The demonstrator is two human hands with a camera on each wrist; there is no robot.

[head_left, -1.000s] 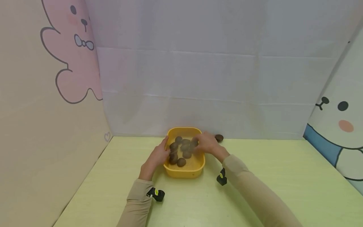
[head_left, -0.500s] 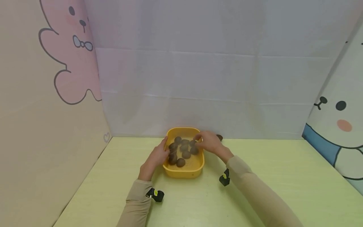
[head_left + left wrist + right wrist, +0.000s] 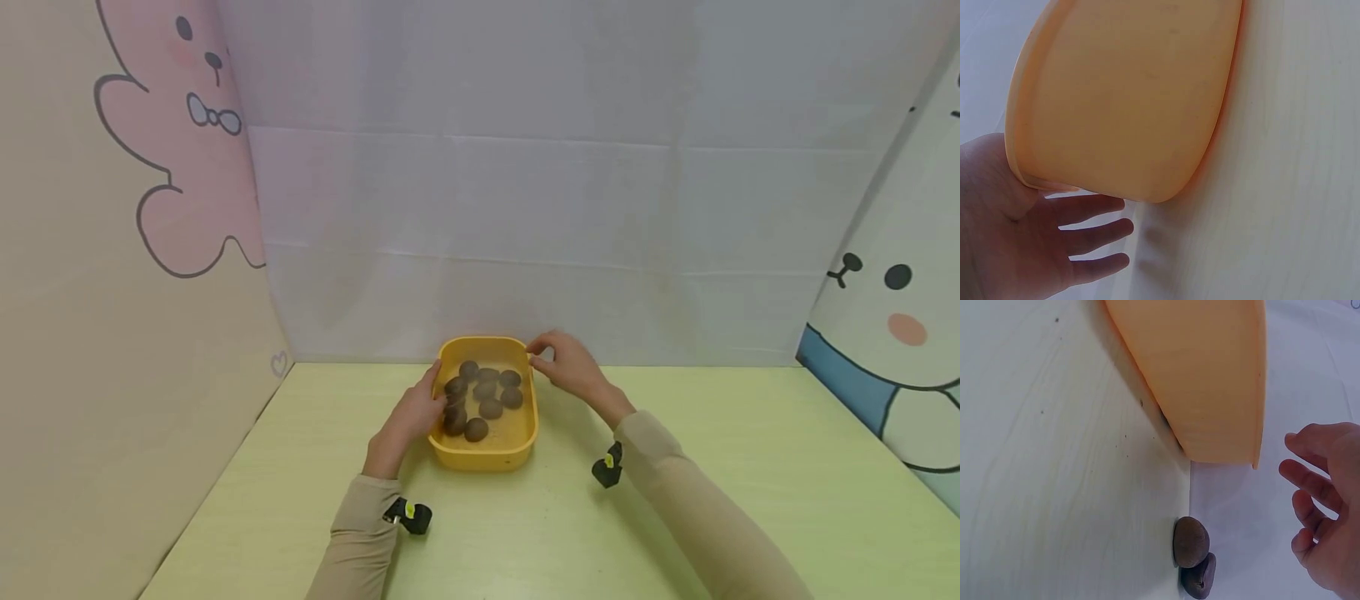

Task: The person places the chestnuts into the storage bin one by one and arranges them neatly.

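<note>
In the head view, a yellow plastic tub (image 3: 483,459) stands against the back wall with several brown rounded, stone-like lumps (image 3: 491,408) in it. My left hand (image 3: 408,417) holds its left rim, thumb over the inside; in the left wrist view the other fingers reach straight out along the outside. Just off the tub's far right corner is my right hand (image 3: 576,369), fingers loosely bent and nothing between them. Two more lumps, a rounded brown one (image 3: 1190,542) and a creased one (image 3: 1200,578), lie on the table by the wall in the right wrist view.
The pale yellow-green table (image 3: 690,500) ends at a white cloth backdrop (image 3: 480,208). Printed panels with a pink bear (image 3: 198,167) and a white bear (image 3: 922,367) close off both sides. Each sleeve carries a small black camera mount (image 3: 408,517).
My right hand has let go of a lump in the tub, then drawn back rightward past the rim. It now covers the lumps outside in the head view. My left hand stays on the rim.
</note>
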